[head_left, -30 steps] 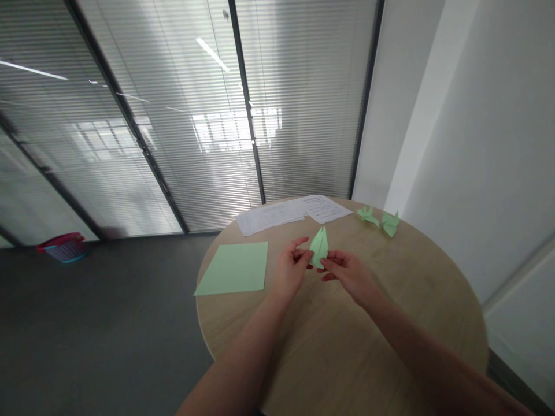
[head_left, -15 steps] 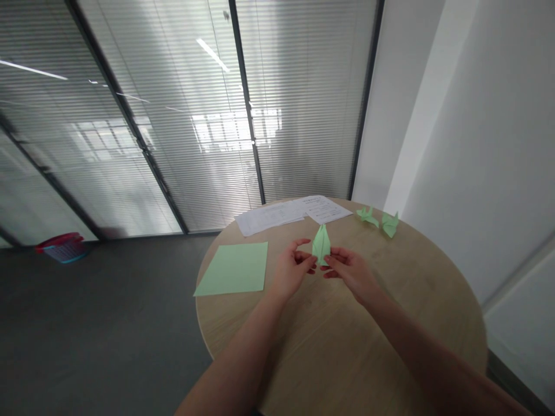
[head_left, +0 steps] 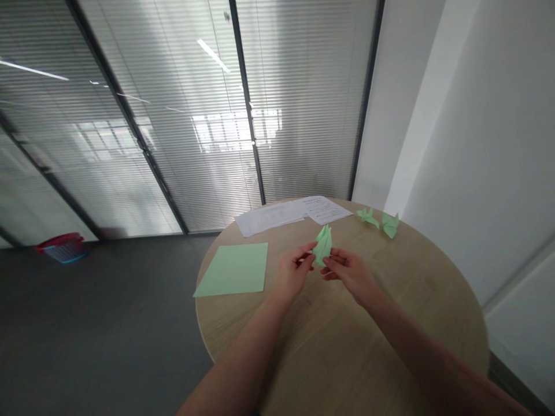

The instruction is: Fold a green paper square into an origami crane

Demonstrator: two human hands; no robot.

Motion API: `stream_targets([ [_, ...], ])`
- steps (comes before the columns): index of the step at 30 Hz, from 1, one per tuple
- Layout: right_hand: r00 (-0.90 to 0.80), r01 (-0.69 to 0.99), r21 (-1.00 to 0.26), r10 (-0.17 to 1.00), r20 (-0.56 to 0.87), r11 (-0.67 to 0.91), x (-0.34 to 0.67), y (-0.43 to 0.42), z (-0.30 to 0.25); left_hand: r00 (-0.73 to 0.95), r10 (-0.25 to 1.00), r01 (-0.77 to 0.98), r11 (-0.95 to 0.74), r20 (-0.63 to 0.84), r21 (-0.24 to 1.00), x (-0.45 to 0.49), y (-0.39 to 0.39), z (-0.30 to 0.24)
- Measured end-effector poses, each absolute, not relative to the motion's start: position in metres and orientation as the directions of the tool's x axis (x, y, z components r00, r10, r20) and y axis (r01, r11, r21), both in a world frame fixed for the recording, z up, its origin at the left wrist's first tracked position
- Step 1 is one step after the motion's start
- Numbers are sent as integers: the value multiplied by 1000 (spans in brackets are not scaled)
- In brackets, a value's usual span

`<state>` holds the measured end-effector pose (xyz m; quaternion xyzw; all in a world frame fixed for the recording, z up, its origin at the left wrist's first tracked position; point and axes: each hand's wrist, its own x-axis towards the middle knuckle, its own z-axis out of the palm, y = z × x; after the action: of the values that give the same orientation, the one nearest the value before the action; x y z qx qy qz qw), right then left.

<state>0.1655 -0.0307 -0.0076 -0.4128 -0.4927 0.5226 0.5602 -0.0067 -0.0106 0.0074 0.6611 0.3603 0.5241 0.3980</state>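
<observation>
Between my two hands, above the round wooden table (head_left: 338,346), is a folded piece of light green paper (head_left: 323,244), narrow and pointed at its top. My left hand (head_left: 295,267) pinches its left edge with thumb and fingers. On the lower right edge, my right hand (head_left: 349,271) grips it, thumb in front and fingers behind. The paper leans slightly to the right. The fingertips behind it are partly hidden.
Left on the table lies a flat light green sheet (head_left: 234,269). White printed papers (head_left: 277,216) lie at the back. Two folded green paper figures, one spread (head_left: 368,216) and one upright (head_left: 390,225), rest at the back right. A red and blue basket (head_left: 65,248) stands on the floor.
The folded paper has tilted from upright to a lean to the right. My left index finger has come down from its raised position onto the paper's left edge.
</observation>
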Motion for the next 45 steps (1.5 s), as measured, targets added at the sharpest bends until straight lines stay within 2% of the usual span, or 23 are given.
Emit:
stream_targets([
  [9, -19, -103, -976, 981, 194, 191, 165, -29, -10, 270, 857, 11, -458, 439, 889, -5, -4, 0],
  [14, -22, -88, -971, 974, 224, 222, 164, -31, -8, 274, 896, -27, -356, 349, 934, -8, -1, -1],
  [18, 53, -101, -937, 942, 331, 335, 163, -33, -8, 295, 909, -78, -285, 295, 955, -8, -4, 4],
  [21, 40, -73, -921, 924, 381, 383, 164, -33, -9, 317, 912, -86, -245, 260, 966, -9, -8, 8],
  [29, 20, -109, -906, 912, 409, 409, 166, -33, -8, 286, 919, -111, -248, 270, 962, -9, -10, 13],
  [34, 34, -159, -947, 960, 277, 279, 168, -33, -9, 325, 903, -101, -262, 281, 960, -10, -12, 16],
  [38, 36, -174, -953, 969, 243, 246, 168, -33, -8, 334, 892, -76, -295, 303, 953, -11, -13, 17],
  [45, 40, -26, -935, 935, 352, 353, 167, -36, -3, 349, 894, -49, -284, 283, 958, -12, -11, 15],
])
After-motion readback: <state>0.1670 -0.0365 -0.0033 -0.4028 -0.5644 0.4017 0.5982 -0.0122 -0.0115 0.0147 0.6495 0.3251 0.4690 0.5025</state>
